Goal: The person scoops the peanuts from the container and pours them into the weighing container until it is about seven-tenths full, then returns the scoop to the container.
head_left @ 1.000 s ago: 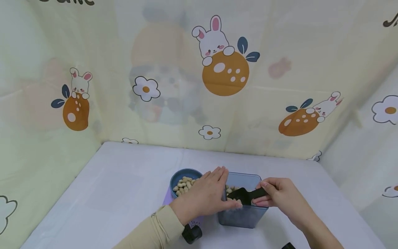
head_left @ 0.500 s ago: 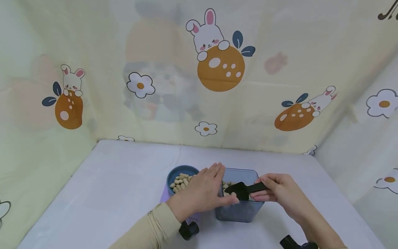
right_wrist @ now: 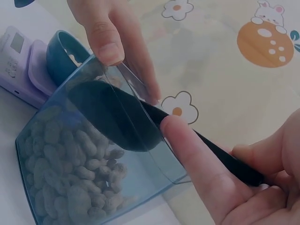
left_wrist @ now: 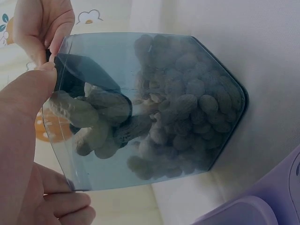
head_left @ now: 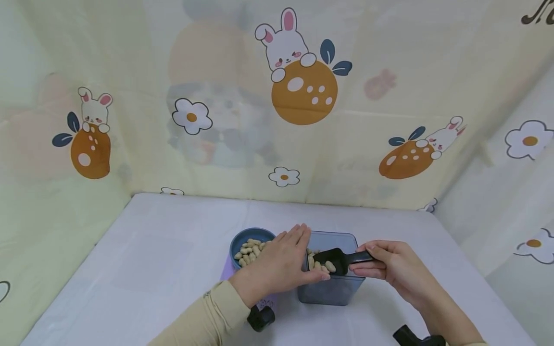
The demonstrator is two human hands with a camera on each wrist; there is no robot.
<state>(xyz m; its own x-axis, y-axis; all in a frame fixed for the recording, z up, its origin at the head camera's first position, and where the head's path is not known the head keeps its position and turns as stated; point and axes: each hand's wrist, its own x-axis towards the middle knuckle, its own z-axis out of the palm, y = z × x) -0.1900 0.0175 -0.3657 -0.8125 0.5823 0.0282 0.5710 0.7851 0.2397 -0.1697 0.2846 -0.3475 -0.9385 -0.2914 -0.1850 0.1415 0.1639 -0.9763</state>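
Observation:
My right hand [head_left: 396, 266] grips the handle of a black scoop [head_left: 339, 262] inside a clear blue-tinted plastic container [head_left: 329, 290]. Several unshelled peanuts [left_wrist: 96, 122] lie in the scoop's bowl, just below the container's open top. More peanuts [right_wrist: 70, 168] are heaped on the bottom. My left hand [head_left: 281, 264] rests at the container's left side with its fingers straight, the thumb [left_wrist: 33, 89] lying over the near rim. Left of it, a round blue bowl [head_left: 234, 242] holds peanuts and is partly hidden by that hand.
The bowl stands on a purple kitchen scale [right_wrist: 35, 70] with a small display. The white-covered table [head_left: 173, 245] is backed by a curtain [head_left: 233, 182] printed with rabbits and flowers. Black wrist-worn devices [head_left: 261, 317] show below both hands.
The scoop has risen and tilted a little, and peanuts now show in its bowl. The left hand stays on the container's side. The whole head view has shifted slightly.

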